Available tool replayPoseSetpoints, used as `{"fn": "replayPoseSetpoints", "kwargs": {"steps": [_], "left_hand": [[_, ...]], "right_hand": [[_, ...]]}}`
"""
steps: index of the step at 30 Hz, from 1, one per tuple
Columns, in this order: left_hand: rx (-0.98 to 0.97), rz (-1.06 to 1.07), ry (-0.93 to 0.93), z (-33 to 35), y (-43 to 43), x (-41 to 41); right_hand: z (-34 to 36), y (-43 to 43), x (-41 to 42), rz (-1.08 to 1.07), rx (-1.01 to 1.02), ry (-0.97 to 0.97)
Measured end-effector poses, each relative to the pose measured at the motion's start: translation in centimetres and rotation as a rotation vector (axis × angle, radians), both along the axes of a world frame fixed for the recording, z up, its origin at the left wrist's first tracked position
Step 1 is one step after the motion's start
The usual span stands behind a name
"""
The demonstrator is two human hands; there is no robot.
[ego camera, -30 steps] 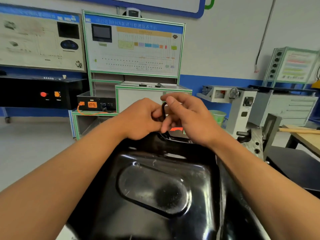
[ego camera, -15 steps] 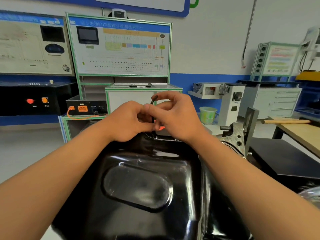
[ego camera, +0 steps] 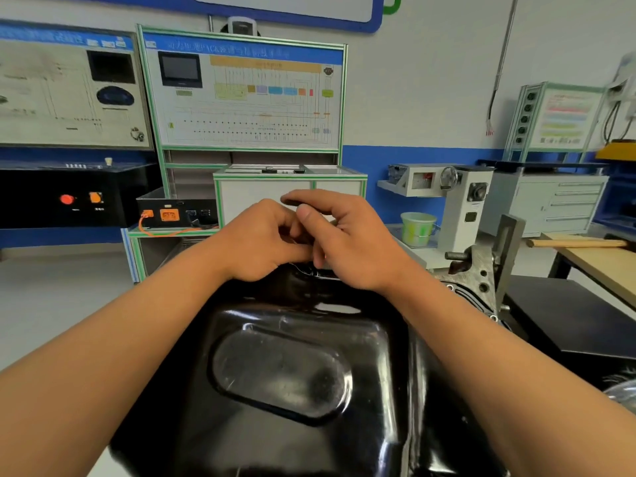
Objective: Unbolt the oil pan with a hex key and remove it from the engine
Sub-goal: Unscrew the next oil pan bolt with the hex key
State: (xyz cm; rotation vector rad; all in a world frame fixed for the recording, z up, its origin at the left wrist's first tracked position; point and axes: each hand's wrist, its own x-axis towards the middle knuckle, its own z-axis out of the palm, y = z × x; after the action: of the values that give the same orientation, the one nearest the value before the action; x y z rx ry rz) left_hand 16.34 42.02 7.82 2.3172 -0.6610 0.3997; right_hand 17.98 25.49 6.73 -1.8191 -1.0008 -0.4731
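Nearest the camera, between two bare forearms, the glossy black oil pan [ego camera: 292, 373] is lying with its oval dimple facing up, still seated on the engine [ego camera: 481, 284], whose grey metal with bolt holes is showing just right of it; at the pan's far rim the two grips are meeting, knuckles touching; the left grip [ego camera: 261, 242] is curling its fingers inward, though what they are closing on is hidden, so I cannot tell whether it is holding anything; the right grip [ego camera: 347, 242] is pinching the dark hex key [ego camera: 290, 202] between thumb and index finger, only a short end peeking out; farther right, a wooden handle [ego camera: 578, 243] is resting on a table [ego camera: 605, 270]; beyond the grips, a green bucket [ego camera: 418, 228] is standing near a white machine, and a wiring training board [ego camera: 241, 94] is rising against the wall.
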Motion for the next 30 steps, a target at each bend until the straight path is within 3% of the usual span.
{"fn": "replayPoseSetpoints", "kwargs": {"steps": [9, 17, 30], "left_hand": [[0.024, -0.014, 0.012, 0.28, 0.04, -0.28], [0.012, -0.016, 0.087, 0.46, 0.09, -0.36], [-0.014, 0.054, 0.018, 0.11, 0.40, 0.32]], "right_hand": [[0.34, -0.21, -0.32, 0.124, 0.075, 0.115], [-0.10, 0.43, -0.86, -0.062, -0.035, -0.203], [-0.39, 0.01, -0.21, -0.064, -0.105, -0.111]]}}
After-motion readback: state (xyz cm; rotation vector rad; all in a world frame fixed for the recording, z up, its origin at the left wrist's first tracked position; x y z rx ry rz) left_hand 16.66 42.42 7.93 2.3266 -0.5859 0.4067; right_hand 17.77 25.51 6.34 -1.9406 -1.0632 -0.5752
